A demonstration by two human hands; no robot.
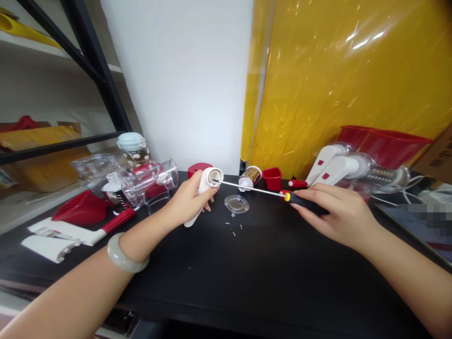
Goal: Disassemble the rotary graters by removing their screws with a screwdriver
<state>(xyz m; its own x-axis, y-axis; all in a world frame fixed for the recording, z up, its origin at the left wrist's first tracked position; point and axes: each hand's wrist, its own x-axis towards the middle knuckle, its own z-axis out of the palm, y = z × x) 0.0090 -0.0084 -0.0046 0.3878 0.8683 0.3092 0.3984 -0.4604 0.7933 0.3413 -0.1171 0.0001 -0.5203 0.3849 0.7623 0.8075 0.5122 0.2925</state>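
Observation:
My left hand (pixel 187 200) is closed around a white plastic handle part (pixel 207 184) with a round open end facing right, held just above the black table (pixel 247 278). My right hand (pixel 335 212) grips the black and red handle of a screwdriver (pixel 298 197). Its long metal shaft runs left, and the tip sits inside the round end of the white part. A small clear plastic cover (pixel 236 204) lies on the table below the shaft, with a few tiny screws (pixel 235 230) beside it. A pale bangle circles my left wrist.
Clear housings (pixel 148 183), red and white plastic parts (pixel 76 221) and a small jar (pixel 133 146) crowd the left. A metal grater drum (pixel 250 177), a red cup (pixel 272 178) and assembled white-handled grinders (pixel 353 172) stand behind. Yellow film, a red bin and a black rack frame enclose the table.

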